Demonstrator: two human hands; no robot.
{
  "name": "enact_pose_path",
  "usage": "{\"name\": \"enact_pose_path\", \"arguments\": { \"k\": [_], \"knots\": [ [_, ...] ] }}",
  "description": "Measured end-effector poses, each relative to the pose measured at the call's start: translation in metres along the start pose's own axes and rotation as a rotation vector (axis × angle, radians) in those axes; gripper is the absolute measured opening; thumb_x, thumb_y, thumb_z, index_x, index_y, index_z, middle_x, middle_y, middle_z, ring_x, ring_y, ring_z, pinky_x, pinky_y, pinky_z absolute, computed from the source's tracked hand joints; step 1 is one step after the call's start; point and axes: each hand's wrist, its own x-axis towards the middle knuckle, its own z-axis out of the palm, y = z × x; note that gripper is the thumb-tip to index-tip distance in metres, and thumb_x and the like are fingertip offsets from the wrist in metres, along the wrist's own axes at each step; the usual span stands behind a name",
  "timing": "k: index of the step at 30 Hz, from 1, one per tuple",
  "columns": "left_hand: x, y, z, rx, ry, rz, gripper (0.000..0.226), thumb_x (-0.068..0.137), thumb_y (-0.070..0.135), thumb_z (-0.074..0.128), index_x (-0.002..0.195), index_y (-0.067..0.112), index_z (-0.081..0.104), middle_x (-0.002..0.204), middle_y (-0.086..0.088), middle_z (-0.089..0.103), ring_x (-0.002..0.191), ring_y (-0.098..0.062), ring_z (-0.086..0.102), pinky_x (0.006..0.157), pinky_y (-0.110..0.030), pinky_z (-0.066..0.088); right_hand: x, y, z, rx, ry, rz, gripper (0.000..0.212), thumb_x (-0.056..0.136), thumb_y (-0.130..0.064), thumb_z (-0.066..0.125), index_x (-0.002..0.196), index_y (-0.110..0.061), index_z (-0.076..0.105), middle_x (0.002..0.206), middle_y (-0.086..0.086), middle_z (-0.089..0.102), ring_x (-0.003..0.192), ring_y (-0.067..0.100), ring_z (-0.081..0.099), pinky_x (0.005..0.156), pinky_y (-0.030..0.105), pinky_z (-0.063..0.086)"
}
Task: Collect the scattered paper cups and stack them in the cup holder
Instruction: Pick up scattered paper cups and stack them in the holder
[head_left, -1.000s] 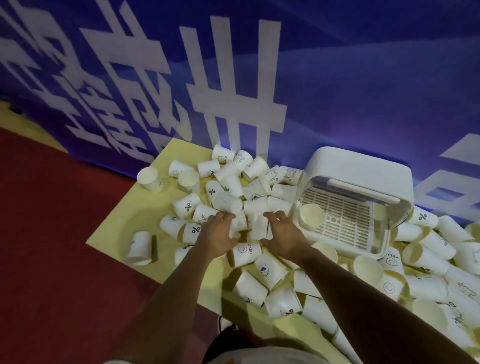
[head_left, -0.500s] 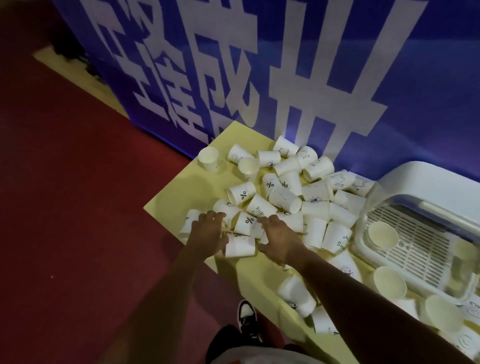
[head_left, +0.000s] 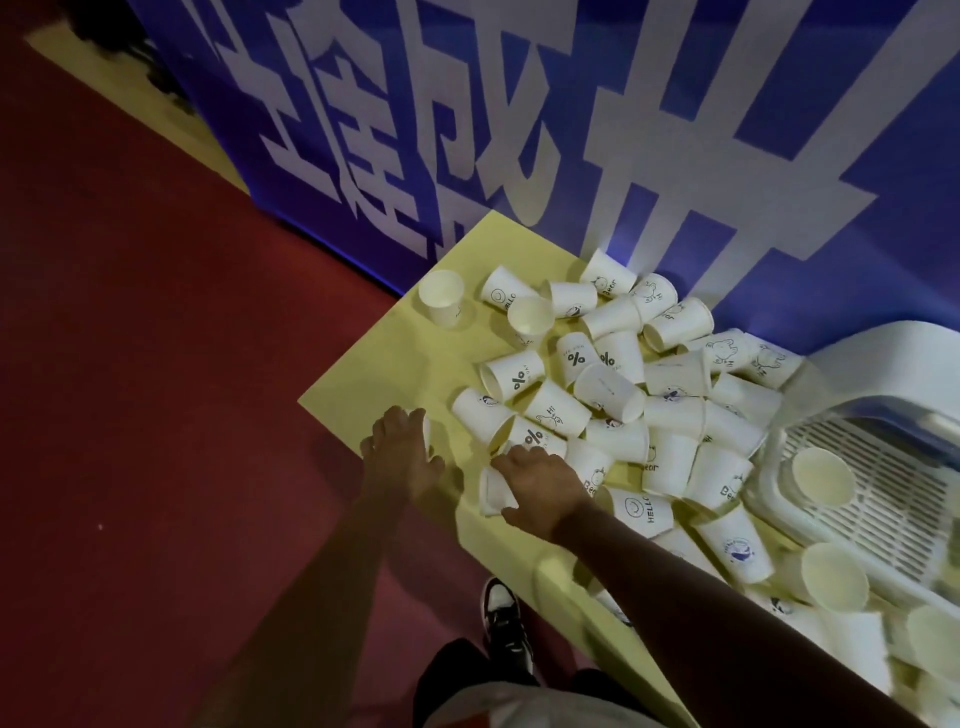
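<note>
Several white paper cups (head_left: 608, 387) lie tumbled in a pile on the yellow table (head_left: 395, 364). The white cup holder (head_left: 779, 452) sits at the right with its slatted tray showing and one cup (head_left: 823, 475) inside. My left hand (head_left: 402, 452) is curled over a cup at the table's left edge; only a white sliver (head_left: 427, 432) of that cup shows. My right hand (head_left: 540, 486) closes on a cup lying on its side (head_left: 493, 493) at the near edge of the pile, fingers above it and thumb below.
A blue banner with large white characters (head_left: 519, 130) stands right behind the table. Red floor (head_left: 156, 415) lies to the left. My shoe (head_left: 504, 618) is below the table's front edge. One cup stands upright alone (head_left: 441, 296) at the far left corner.
The view has swung left, so the holder sits further right. Both hands moved from the pile's middle to its near left edge and closed over two lying cups.
</note>
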Motion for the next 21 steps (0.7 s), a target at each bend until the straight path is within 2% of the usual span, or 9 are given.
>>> {"name": "enact_pose_path", "arguments": {
  "k": [4, 7, 9, 13, 16, 18, 21],
  "knots": [
    [0.001, -0.001, 0.011, -0.085, -0.062, -0.105, 0.081, 0.083, 0.042, 0.067, 0.151, 0.026, 0.026, 0.143, -0.014, 0.036, 0.129, -0.035, 0.042, 0.103, -0.049, 0.037, -0.007, -0.002, 0.012, -0.084, 0.005, -0.001, 0.068, 0.082, -0.035, 0.070, 0.141, -0.017, 0.043, 0.146, 0.011, 0.044, 0.127, 0.034, 0.046, 0.101, 0.041, 0.040],
    [-0.004, 0.000, 0.025, -0.150, -0.111, -0.113, 0.083, 0.083, 0.042, 0.067, 0.153, 0.031, 0.024, 0.136, -0.017, 0.039, 0.121, -0.037, 0.045, 0.098, -0.048, 0.043, -0.013, -0.002, 0.026, -0.071, 0.027, 0.064, 0.068, 0.058, -0.031, 0.085, 0.120, -0.016, 0.062, 0.118, 0.011, 0.063, 0.103, 0.034, 0.062, 0.082, 0.041, 0.051],
    [-0.009, 0.006, 0.027, -0.175, -0.126, -0.070, 0.083, 0.083, 0.039, 0.066, 0.153, 0.033, 0.023, 0.134, -0.017, 0.039, 0.117, -0.038, 0.047, 0.097, -0.048, 0.044, -0.018, -0.002, 0.028, -0.046, 0.054, 0.105, 0.069, 0.048, -0.030, 0.089, 0.111, -0.015, 0.066, 0.104, 0.010, 0.066, 0.093, 0.033, 0.064, 0.075, 0.040, 0.053],
    [-0.006, 0.004, 0.027, -0.262, -0.122, -0.091, 0.084, 0.081, 0.037, 0.070, 0.152, 0.033, 0.025, 0.135, -0.018, 0.038, 0.118, -0.039, 0.047, 0.098, -0.049, 0.043, -0.013, -0.002, 0.030, 0.057, 0.124, 0.096, 0.072, 0.061, -0.032, 0.084, 0.126, -0.013, 0.059, 0.119, 0.012, 0.063, 0.103, 0.035, 0.060, 0.084, 0.044, 0.050],
    [-0.009, 0.010, 0.027, -0.541, -0.071, -0.186, 0.084, 0.077, 0.029, 0.072, 0.148, 0.036, 0.027, 0.134, -0.019, 0.040, 0.119, -0.038, 0.046, 0.100, -0.046, 0.044, -0.021, 0.002, 0.026, 0.156, 0.148, 0.095, 0.076, 0.071, -0.040, 0.077, 0.136, -0.013, 0.050, 0.128, 0.011, 0.058, 0.109, 0.033, 0.057, 0.088, 0.044, 0.049],
    [-0.012, 0.028, 0.022, -0.761, 0.016, -0.315, 0.079, 0.080, 0.024, 0.070, 0.147, 0.035, 0.029, 0.133, -0.020, 0.041, 0.117, -0.038, 0.049, 0.092, -0.037, 0.046, -0.032, 0.008, 0.022, 0.313, 0.164, 0.160, 0.076, 0.076, -0.044, 0.072, 0.142, -0.016, 0.044, 0.132, 0.008, 0.055, 0.114, 0.030, 0.053, 0.093, 0.042, 0.046],
    [-0.016, 0.065, 0.009, -0.981, 0.146, -0.479, 0.075, 0.086, 0.025, 0.069, 0.149, 0.032, 0.029, 0.134, -0.022, 0.041, 0.108, -0.040, 0.054, 0.086, -0.036, 0.045, -0.051, 0.018, 0.019, 0.538, 0.226, 0.269, 0.077, 0.075, -0.046, 0.076, 0.140, -0.019, 0.045, 0.131, 0.004, 0.057, 0.117, 0.024, 0.053, 0.100, 0.041, 0.044]
  ]
}}
